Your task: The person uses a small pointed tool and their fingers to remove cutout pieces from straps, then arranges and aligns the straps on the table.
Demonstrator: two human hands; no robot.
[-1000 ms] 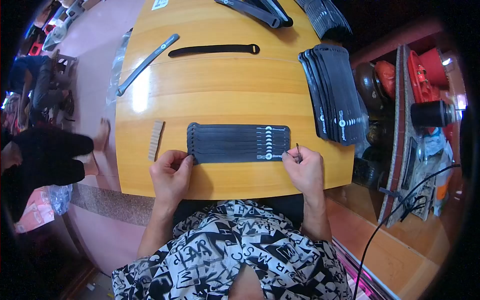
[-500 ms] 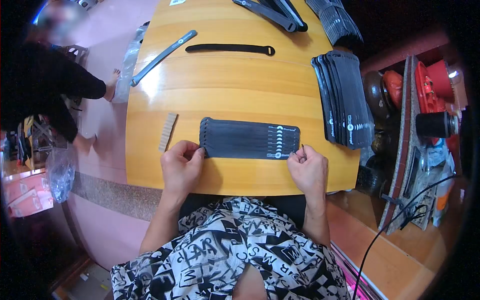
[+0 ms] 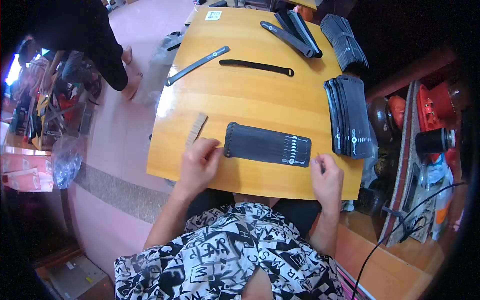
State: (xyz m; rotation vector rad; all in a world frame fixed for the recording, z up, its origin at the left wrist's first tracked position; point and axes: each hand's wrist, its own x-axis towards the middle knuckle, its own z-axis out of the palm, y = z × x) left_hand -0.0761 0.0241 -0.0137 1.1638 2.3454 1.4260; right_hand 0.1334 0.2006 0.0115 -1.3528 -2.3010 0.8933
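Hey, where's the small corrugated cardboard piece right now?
In the head view, the cardboard piece lies on the table's left side, just beyond the left hand.

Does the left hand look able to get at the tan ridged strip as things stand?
Probably yes. The tan ridged strip lies uncovered on the table, right by the left hand, and nothing visible blocks the way; the overlapping dark straps lie off to its right.

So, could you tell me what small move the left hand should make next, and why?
Perhaps nudge the looped ends of the fanned straps into line: they look slightly staggered, and the left hand is just beside them.
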